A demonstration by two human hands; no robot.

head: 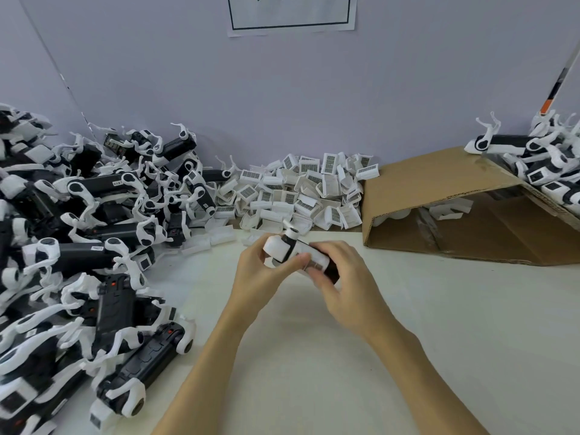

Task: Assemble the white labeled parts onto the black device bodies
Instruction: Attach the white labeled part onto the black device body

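Both hands raised over the middle of the table (314, 356), working one device body (329, 268) between them; left hand (260, 274) curled round its white end, thumb and fingers (292, 262) pinching the rounded white part (276, 251); right hand (348, 284) wrapped over the black end, fingers curled tight on it, probably to brace the body while the white piece is pressed home; held up off the table, most likely so both ends can be squeezed toward each other. Blurred at the joint, so cannot tell whether the part is seated yet.

Heaped at far centre against the wall, just beyond the hands: loose white labeled parts (298, 189), too many and too overlapped to count, several dozen at a guess; kept within easy reach of either hand. Piled at left: black device bodies (103, 246) with white arms, again uncountable, well over a dozen showing; seemingly the stock waiting, or the done ones, cannot tell which. At right, one cardboard box (455, 215) tipped on its side, open mouth toward the hands, a few white pieces inside; behind it a second, smaller pile of bodies (539, 158) at the far right edge. One paper sheet (292, 14) stuck on the wall above.

Counted plainly: two hands, one body in hand, one box, two piles of bodies, one heap of white parts.
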